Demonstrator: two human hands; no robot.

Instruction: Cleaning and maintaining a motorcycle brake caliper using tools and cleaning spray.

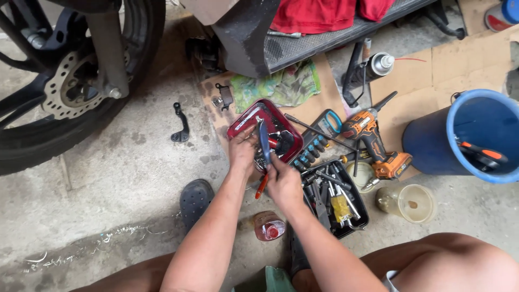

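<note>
A: Head view, the only one. Left hand [241,151] is at the near rim of the red tray [241,120], fingers curled down into the small parts. What they pinch, if anything, I cannot tell.

B: Right hand [283,181]?

A: Fingers wrapped round a blue-handled tool [264,141] that stands nearly upright over the tray. A red-handled tool [261,186] pokes out below the same hand, touching it or just under it; I cannot tell which.

B: Where does the tray sit?

A: On cardboard [416,81] on the floor, between the green rag [281,86] and the black tool tray [346,208]. Both hands meet right over its near edge.

B: Risks from here?

A: First, my guess: weight on that near rim could tip the tray and scatter the small parts onto the concrete floor [119,178]. Second, the blue tool's tip works close to the left fingers; a slip could nick them.

B: Anything near the knees?

A: A small jar [268,226] with a red lid stands just below the right forearm. A backward elbow could knock it over. The cloudy cup [413,203] and the drill [373,141] are further right, less exposed.

B: The wheel?

A: Wheel [65,81] and brake disc are well apart at upper left, with a loose black bracket [181,125] on the floor between them and the tray. Easy to kick or lose when shifting feet; a sandal [195,199] sits near it.
</note>
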